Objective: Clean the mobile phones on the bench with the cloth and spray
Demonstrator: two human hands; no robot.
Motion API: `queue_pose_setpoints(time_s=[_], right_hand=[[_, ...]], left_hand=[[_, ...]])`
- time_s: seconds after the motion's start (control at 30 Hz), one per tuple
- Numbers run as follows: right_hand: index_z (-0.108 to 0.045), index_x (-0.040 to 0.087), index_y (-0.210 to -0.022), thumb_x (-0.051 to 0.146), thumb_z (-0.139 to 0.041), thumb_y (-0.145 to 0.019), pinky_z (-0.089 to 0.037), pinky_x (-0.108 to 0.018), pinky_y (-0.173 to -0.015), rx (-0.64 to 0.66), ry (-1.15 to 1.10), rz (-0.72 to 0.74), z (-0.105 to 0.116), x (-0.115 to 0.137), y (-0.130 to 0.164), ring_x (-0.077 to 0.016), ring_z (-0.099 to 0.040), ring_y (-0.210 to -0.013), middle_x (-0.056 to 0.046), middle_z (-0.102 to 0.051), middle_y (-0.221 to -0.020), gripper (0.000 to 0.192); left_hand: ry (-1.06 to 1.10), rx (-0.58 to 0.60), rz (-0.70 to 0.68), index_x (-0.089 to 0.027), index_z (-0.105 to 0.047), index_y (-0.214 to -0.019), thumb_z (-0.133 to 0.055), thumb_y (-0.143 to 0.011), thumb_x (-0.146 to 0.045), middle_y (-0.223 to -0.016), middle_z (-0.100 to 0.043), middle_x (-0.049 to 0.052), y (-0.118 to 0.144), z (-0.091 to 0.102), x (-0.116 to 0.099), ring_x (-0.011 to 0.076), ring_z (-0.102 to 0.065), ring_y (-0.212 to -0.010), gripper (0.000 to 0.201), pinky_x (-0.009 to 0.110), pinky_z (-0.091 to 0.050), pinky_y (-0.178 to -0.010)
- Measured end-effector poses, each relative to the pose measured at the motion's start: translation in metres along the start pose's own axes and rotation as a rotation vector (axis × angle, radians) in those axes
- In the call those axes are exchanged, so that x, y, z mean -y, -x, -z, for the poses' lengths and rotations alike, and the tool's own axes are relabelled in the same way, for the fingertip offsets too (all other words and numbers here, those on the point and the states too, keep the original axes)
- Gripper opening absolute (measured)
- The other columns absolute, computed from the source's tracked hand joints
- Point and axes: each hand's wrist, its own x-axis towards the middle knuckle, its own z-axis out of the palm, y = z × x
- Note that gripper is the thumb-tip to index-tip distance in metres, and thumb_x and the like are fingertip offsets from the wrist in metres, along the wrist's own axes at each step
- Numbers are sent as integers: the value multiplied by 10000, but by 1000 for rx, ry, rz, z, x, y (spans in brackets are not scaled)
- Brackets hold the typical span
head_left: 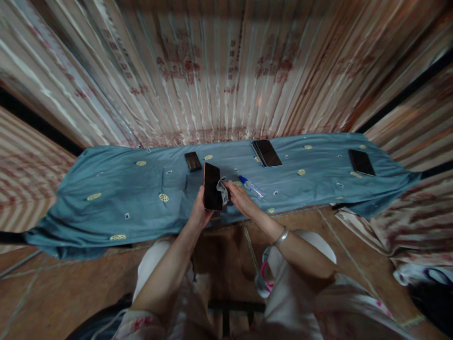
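A black smartphone (212,188) is held upright over the near edge of the cloth-covered table, its dark screen towards me. My left hand (202,208) grips it by the lower left side. In my right hand (238,194) a small grey cloth (222,190) is pinched, touching the phone's right edge. Just beyond the right hand lies a clear spray bottle (252,187) with a blue top, on its side. Behind the held phone, to the left, another dark phone (193,161) lies flat.
A blue cloth (116,189) with yellow pineapple prints covers the long table. A stack of dark phones or tablets (268,153) lies near the back, and another dark device (361,162) at the far right. Patterned curtains (212,71) hang behind the table; black poles flank it.
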Motion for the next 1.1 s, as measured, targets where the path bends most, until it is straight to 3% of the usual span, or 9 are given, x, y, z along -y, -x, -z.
queue_pose_setpoints(time_s=[0.07, 0.2, 0.4, 0.57, 0.77, 0.97, 1.1], right_hand=[[-680, 115, -1112, 604, -375, -917, -550, -385, -853, 32, -130, -62, -3, -2, 2, -234, -692, -966, -119, -739, -1024, 608], [-698, 157, -1117, 360, -464, -885, -486, -400, -987, 58, -214, -43, -5, -1, 6, -223, -660, -1073, -74, -731, -1090, 388], [-661, 208, -1216, 117, -440, -764, -485, -427, -997, 164, 115, 44, 2, 6, 16, -225, -634, -1125, -22, -708, -1163, 511], [-679, 212, -1170, 126, -482, -833, -494, -397, -970, 221, 460, 237, 3, 10, 28, -222, -644, -1092, -52, -688, -1187, 399], [-655, 166, -1172, 201, -532, -901, -469, -402, -1004, 185, 839, 379, 2, 13, 36, -242, -605, -1114, -119, -646, -1197, 299], [-662, 156, -1136, 213, -507, -929, -490, -427, -986, 156, 932, 512, -1, 9, 36, -252, -586, -1107, -133, -621, -1202, 265], [-659, 140, -1121, 203, -530, -922, -494, -414, -989, 127, 932, 574, -4, 8, 33, -246, -597, -1092, -132, -636, -1184, 245]], left_hand=[[10, -25, -20, -142, -580, -1277, -372, -962, -396, -972, -747, 89, -3, 1, -2, 221, -703, -884, 455, 360, -552, -842], [41, -57, -40, -144, -570, -1291, -381, -962, -379, -898, -759, 54, -8, 5, -5, 198, -710, -867, 446, 312, -544, -847], [76, -55, -44, -96, -611, -1213, -359, -974, -342, -775, -746, 56, -10, 6, -11, 191, -717, -769, 425, 305, -555, -792], [58, -40, -10, -39, -613, -1185, -273, -982, -408, -820, -744, 125, -7, 3, -14, 242, -720, -855, 541, 374, -553, -840], [67, -71, 44, 5, -615, -1176, -269, -980, -410, -885, -743, 173, -5, 0, -13, 247, -716, -873, 575, 360, -554, -835], [108, -62, 102, -28, -669, -1065, -367, -962, -397, -791, -741, 142, -8, 1, -11, 213, -717, -709, 488, 313, -579, -705], [131, -67, 142, -34, -684, -912, -309, -982, -355, -679, -716, 134, -7, -2, -11, 196, -708, -647, 498, 271, -570, -591]])
